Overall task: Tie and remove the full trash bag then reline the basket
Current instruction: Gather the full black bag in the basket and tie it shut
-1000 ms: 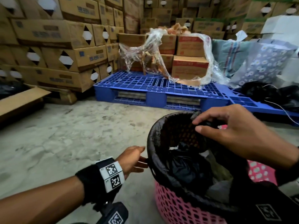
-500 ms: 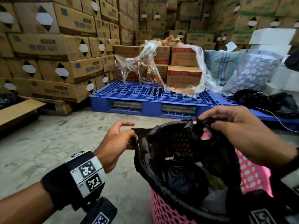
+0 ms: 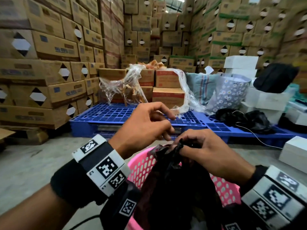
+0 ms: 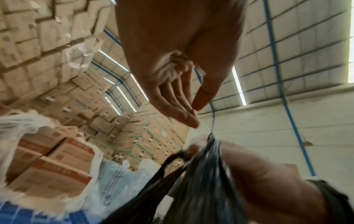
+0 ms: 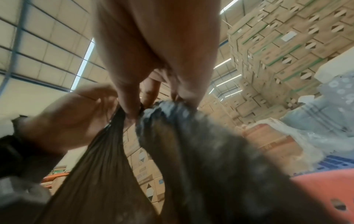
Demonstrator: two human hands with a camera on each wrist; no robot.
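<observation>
A black trash bag [image 3: 167, 181] stands in the pink perforated basket [image 3: 141, 170], its top pulled up off the rim and gathered into a bunch. My right hand [image 3: 187, 146] grips that bunch above the basket; in the right wrist view its fingers [image 5: 132, 106] pinch two gathered strands of the bag [image 5: 191, 144]. My left hand [image 3: 169, 127] hovers just above and left of the bunch with loosely curled fingers. Its fingers [image 4: 184, 115] hold nothing in the left wrist view. The bag's contents are hidden.
A blue plastic pallet [image 3: 116, 113] lies just beyond the basket with boxes and loose clear wrap [image 3: 129, 87] on it. Stacked cardboard cartons [image 3: 49, 72] wall the left and back. Black bags [image 3: 255, 120], white boxes [image 3: 294, 155] and a thin cable sit at the right. Bare concrete floor [image 3: 33, 168] at left.
The bag's rim has come off the basket edge and been drawn together into my right hand. My left hand let go of the rim and rose beside the right one.
</observation>
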